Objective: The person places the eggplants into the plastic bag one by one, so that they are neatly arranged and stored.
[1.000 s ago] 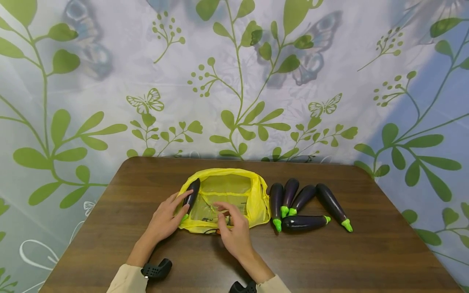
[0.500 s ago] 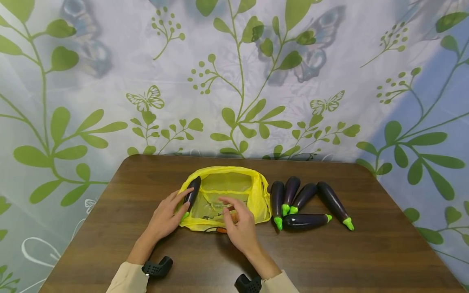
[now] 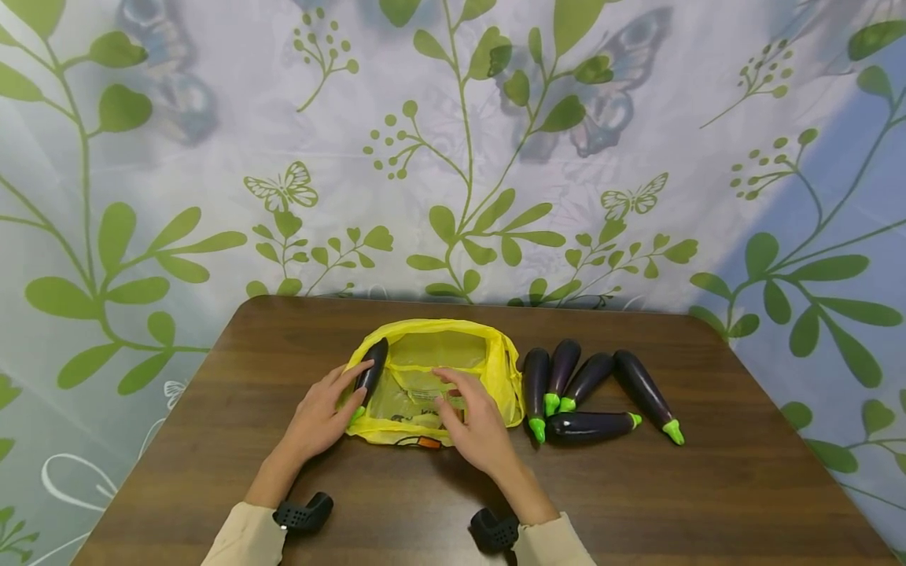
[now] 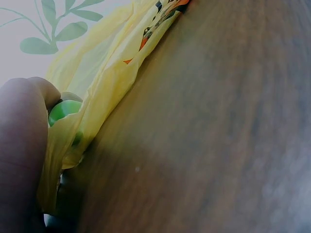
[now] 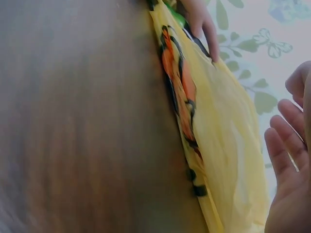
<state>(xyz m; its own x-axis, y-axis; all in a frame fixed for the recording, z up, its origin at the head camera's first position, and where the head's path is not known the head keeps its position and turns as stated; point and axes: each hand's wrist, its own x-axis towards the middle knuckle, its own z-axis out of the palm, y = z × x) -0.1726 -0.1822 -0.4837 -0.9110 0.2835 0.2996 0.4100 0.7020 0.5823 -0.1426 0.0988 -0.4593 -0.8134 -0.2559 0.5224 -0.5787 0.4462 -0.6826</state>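
A yellow plastic bag (image 3: 506, 393) lies on the table with its wide mouth propped up. Inside its left end, one eggplant (image 3: 373, 369) leans along the wall, its green stem end toward the person. My left hand (image 3: 316, 417) holds this eggplant at the bag's left rim, index finger and thumb over it. The left wrist view shows the green stem end (image 4: 65, 110) beside the thumb, partly behind the yellow plastic. Over the bag's front right rim hovers my right hand (image 3: 479, 424), fingers loosely bent and holding nothing; the right wrist view shows its fingers (image 5: 286, 138) spread apart.
Several more eggplants lie right of the bag: an upright-lying one (image 3: 535, 389) next to its wall, a crosswise one (image 3: 591, 426) in front, and one farther right (image 3: 644, 393). The brown table (image 3: 708, 503) ends at a leaf-patterned cloth backdrop (image 3: 453, 157).
My right hand has drifted to the right and slightly up across the bag's mouth. The left hand stays in place at the eggplant. The scene has shifted slightly with the head.
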